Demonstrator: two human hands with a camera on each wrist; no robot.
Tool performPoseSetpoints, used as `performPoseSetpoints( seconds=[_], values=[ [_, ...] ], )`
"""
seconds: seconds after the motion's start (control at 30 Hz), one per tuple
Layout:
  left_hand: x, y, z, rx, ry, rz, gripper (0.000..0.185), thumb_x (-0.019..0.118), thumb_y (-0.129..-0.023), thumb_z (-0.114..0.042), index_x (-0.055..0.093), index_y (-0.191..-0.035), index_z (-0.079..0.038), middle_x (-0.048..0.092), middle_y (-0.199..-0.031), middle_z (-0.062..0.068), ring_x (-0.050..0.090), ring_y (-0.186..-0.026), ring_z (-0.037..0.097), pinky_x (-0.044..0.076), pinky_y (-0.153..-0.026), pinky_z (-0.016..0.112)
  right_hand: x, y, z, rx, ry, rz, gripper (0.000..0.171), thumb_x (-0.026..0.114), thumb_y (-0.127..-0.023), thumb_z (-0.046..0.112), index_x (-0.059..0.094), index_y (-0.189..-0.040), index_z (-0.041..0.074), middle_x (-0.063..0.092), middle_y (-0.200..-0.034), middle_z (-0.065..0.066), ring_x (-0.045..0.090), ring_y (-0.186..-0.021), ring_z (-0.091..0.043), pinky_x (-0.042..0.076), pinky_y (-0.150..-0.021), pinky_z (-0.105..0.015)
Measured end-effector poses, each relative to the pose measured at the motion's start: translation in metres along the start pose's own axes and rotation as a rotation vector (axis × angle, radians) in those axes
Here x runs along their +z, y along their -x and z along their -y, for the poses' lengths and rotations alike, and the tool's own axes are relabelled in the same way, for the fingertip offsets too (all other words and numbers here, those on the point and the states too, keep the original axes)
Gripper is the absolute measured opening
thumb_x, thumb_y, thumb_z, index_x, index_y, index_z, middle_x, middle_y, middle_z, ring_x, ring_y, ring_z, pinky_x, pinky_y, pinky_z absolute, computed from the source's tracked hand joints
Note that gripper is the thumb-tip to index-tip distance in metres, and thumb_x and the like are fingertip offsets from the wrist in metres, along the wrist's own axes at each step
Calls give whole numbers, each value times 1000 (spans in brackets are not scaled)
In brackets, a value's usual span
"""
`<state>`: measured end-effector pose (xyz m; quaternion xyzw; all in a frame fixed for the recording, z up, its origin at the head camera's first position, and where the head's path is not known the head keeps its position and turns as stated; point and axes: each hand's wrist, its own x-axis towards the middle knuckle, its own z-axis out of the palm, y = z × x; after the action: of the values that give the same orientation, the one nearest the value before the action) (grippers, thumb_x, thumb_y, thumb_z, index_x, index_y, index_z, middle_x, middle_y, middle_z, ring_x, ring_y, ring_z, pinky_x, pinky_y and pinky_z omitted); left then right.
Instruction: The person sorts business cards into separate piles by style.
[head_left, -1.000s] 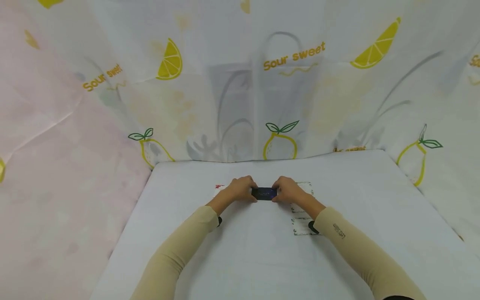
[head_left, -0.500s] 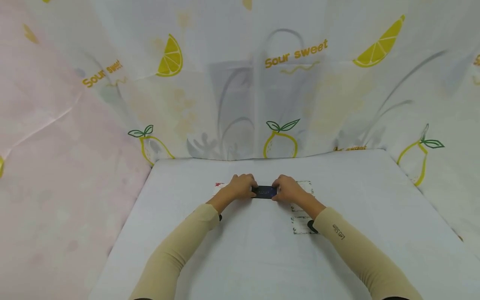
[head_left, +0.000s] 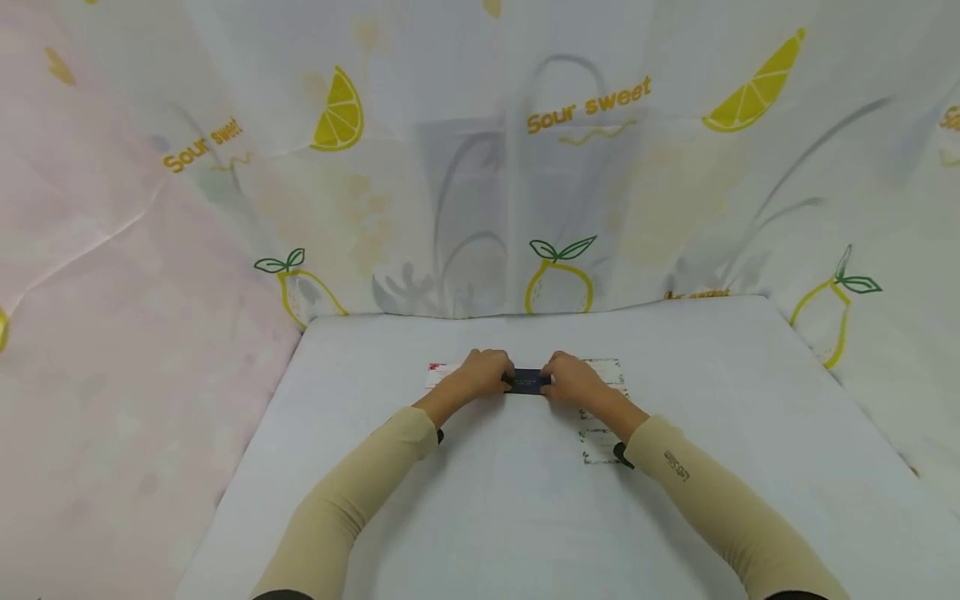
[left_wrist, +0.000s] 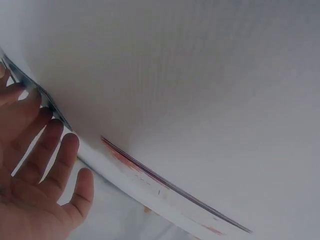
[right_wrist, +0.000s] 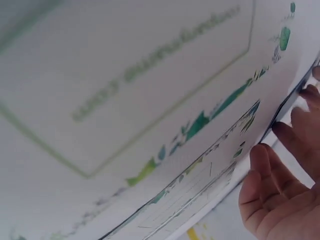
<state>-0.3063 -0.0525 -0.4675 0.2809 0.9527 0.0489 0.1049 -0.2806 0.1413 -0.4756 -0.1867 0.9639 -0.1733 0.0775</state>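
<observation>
A dark blue card [head_left: 528, 382] with faint small print lies lengthwise between the two hands, near the far middle of the white table. My left hand [head_left: 486, 373] pinches its left end, and my right hand [head_left: 572, 381] pinches the right end. In the left wrist view, the left hand [left_wrist: 42, 170] has its fingertips at the card's dark edge [left_wrist: 61, 116], other fingers spread loosely. From the right wrist, the right hand [right_wrist: 282, 182] shows at the thin dark edge of the card [right_wrist: 284, 106]. The fingers cover both card ends.
Beyond the left hand lies a white card with a red corner design [head_left: 437, 374]. To the right are several white cards with green leafy borders, the nearest card [head_left: 600, 447] partly under the right wrist. A lemon-print curtain [head_left: 465, 183] hangs behind the table [head_left: 465, 517].
Both hands keep hold of the dark card's ends in nearly the same place. Its face has gone from near black to a plainer dark blue. The head view has shifted slightly.
</observation>
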Motion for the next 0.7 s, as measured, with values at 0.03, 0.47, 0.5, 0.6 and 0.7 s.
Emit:
performPoseSetpoints(
  seconds=[0.03, 0.47, 0.5, 0.6, 0.7],
  values=[
    [0, 0, 1, -4, 22, -1, 18, 70, -92, -21, 77, -106, -12, 73, -109, 3, 65, -100, 20, 45, -92, 46, 0, 0, 0, -7, -4, 2, 28, 70, -91, 16, 72, -115, 2, 65, -117, -14, 63, -110, -29, 49, -97, -43],
    [-2, 3, 2, 141, 79, -162, 31, 64, -97, -30, 69, -122, -14, 66, -123, 6, 61, -116, 25, 45, -95, 52, -14, 20, -28, -81, -82, -131, 32, 64, -94, 13, 65, -122, -1, 64, -120, -19, 66, -100, -30, 53, -87, -44],
    [-3, 4, 0, 141, 80, -160, 33, 64, -96, -32, 67, -124, -14, 64, -125, 7, 60, -118, 26, 44, -96, 52, -17, 24, -32, -71, -89, -142, 31, 63, -94, 11, 64, -122, -2, 64, -120, -19, 66, -99, -30, 53, -87, -45],
    [-4, 4, -4, 124, 63, -142, 38, 63, -96, -35, 65, -128, -14, 62, -128, 8, 58, -120, 25, 44, -97, 52, -23, 32, -44, -54, -95, -173, 28, 62, -94, 6, 64, -120, -4, 63, -119, -22, 65, -99, -32, 53, -87, -47],
    [-5, 0, -9, 104, 36, -142, 42, 62, -97, -38, 62, -131, -15, 60, -130, 7, 57, -121, 24, 44, -97, 50, -26, 38, -55, -18, -96, -179, 29, 62, -94, 6, 63, -122, -4, 59, -124, -25, 64, -101, -34, 52, -89, -48]
  ],
)
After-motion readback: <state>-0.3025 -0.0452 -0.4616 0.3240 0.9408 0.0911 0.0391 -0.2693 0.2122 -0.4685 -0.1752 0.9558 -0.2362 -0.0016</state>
